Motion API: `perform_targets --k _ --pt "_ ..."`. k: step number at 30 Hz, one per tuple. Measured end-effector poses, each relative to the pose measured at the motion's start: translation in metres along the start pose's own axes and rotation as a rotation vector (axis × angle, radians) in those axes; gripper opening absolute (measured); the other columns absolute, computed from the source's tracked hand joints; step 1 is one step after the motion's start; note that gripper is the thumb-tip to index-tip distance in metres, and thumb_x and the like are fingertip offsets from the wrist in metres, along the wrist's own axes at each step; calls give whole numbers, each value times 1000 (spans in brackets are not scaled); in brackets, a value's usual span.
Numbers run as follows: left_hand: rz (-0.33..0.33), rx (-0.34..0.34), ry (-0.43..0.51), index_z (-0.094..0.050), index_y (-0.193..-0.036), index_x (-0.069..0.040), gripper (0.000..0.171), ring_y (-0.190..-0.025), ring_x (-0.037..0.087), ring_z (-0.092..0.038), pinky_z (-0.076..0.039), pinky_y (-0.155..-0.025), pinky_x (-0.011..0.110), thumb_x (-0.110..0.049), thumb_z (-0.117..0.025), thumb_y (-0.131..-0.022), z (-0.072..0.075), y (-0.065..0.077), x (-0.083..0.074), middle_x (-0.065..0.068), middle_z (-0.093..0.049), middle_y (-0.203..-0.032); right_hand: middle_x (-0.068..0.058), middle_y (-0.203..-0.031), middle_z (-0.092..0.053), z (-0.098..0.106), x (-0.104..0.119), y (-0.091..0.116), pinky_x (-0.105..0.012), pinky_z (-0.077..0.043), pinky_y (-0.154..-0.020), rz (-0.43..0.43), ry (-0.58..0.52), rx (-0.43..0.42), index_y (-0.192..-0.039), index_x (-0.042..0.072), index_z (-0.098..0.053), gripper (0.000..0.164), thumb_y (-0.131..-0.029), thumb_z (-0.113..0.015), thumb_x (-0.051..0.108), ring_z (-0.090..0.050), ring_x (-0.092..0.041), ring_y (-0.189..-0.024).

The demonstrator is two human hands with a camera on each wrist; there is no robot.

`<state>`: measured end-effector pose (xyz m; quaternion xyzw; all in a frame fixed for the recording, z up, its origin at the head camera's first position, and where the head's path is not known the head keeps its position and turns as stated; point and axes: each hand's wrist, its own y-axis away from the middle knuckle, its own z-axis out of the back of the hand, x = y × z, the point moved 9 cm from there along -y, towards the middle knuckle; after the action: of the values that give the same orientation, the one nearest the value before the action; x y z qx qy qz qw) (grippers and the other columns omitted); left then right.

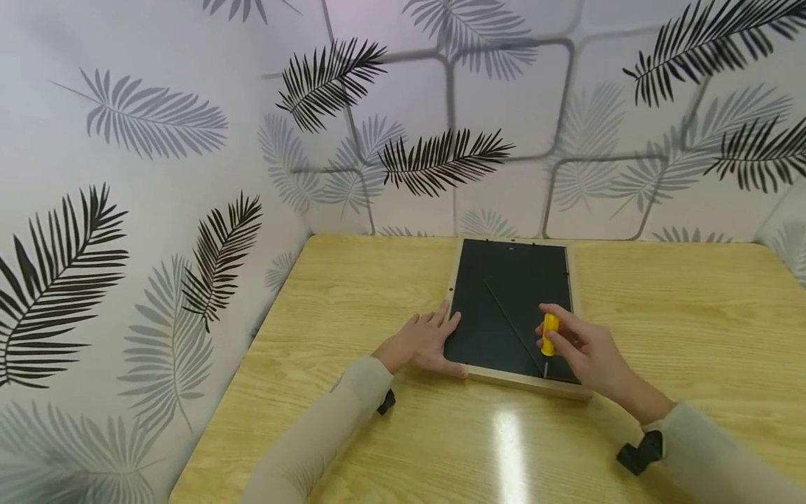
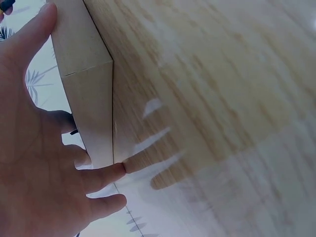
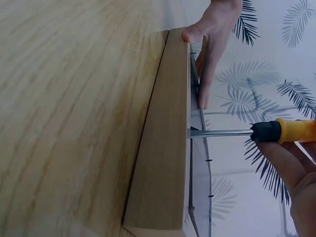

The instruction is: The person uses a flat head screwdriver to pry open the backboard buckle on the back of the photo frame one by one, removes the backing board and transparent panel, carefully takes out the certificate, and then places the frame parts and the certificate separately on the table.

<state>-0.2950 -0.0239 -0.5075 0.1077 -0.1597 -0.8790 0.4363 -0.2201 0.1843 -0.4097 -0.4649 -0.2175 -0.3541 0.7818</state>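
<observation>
A picture frame (image 1: 510,301) lies on the table with its black backing board up and its pale wooden edge (image 3: 163,143) around it. A thin stand strip runs slantwise over the backing. My right hand (image 1: 592,353) holds a screwdriver (image 1: 550,336) with a yellow and black handle. Its metal shaft (image 3: 222,133) points down, and the tip meets the inner side of the frame's near edge. At the near left corner my left hand (image 1: 431,343) rests on the frame, thumb on the near edge, fingers spread along the left side.
The frame lies on a wood-grain table (image 1: 365,280). Behind and to the left stands a wall (image 1: 164,175) with a leaf pattern. Small dark tabs (image 3: 209,160) stick up along the frame's inner edge. A black wrist device (image 1: 641,453) sits on the right forearm.
</observation>
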Motion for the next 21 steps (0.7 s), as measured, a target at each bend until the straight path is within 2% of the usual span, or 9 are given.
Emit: perform_targets --k 3,7,10,12,19,21 --pt "5 3 -5 0 -153 -19 110 -141 30 -18 -18 -110 50 -80 -48 -75 1 0 0 10 12 -157 -12 -93 -64 5 1 2 -21 -53 -60 -6 25 -50 -131 -4 -51 51 -83 -57 -21 -67 -10 -75" --pt "6 14 14 0 -153 -19 111 -141 31 -17 -17 -111 49 -79 -49 -75 1 1 0 10 13 -157 -7 -95 -63 17 -15 3 -22 -53 -59 -138 13 -134 -135 -1 -48 52 -87 -54 -18 -66 -4 -76" --pt "3 16 29 0 -154 -18 111 -141 31 -15 -16 -111 49 -79 -50 -75 -1 2 1 11 13 -157 1 -97 -62 21 -21 3 -23 -54 -61 -188 -32 -134 -139 0 -43 51 -91 -50 -14 -65 -2 -78" --pt "2 14 31 0 -154 -18 111 -141 31 -15 -16 -111 49 -79 -50 -75 -1 3 1 11 13 -157 1 -99 -62 21 -25 3 -26 -54 -62 -209 -73 -123 -141 1 -41 50 -93 -48 -11 -66 -4 -79" --pt "1 4 38 0 -154 -19 110 -141 30 -16 -16 -111 49 -78 -50 -75 1 3 0 10 12 -157 -16 -101 -58 16 -40 6 -24 -54 -66 -248 -198 -88 -145 6 -37 49 -98 -45 -4 -66 -7 -82" --pt "2 0 31 0 -154 -19 111 -141 30 -16 -17 -111 49 -79 -50 -75 1 2 0 10 12 -157 -16 -101 -58 15 -41 6 -24 -54 -66 -249 -222 -75 -146 7 -35 49 -98 -44 -3 -66 -7 -83"
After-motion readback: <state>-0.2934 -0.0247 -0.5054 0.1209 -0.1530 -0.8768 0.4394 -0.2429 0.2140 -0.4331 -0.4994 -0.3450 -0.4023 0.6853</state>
